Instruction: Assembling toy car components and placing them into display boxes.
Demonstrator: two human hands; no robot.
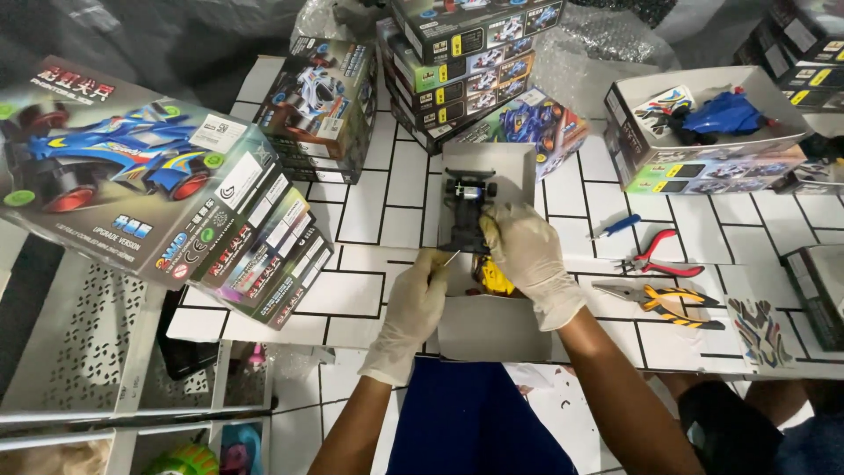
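Gloves cover both hands over a shallow white box tray (492, 330) on the tiled tabletop (369, 211). The left hand (411, 310) has its grip closed on a thin screwdriver (447, 261), the tip aimed toward the black toy car chassis (464, 211). The right hand (527, 251) has its grip wrapped round the near end of that chassis, holding it steady just above the tray.

As a judgement, assembly is partway: the chassis carries a motor and front wheels, yet no coloured body shell sits on it, and a yellow part (497, 280) lies loose in the tray just under the right grip.

Right of the grip lie a blue-handled screwdriver (618, 227), red-handled cutters (664, 257), yellow-and-black pliers (673, 303) and a sticker sheet (760, 330). Farther right an open box (703, 132) holds a blue body shell (725, 114). Left of the grip a stack of toy car boxes (167, 185) leans close, and beyond the chassis another stack of boxes (466, 62) crowds the far edge, leaving little room to work
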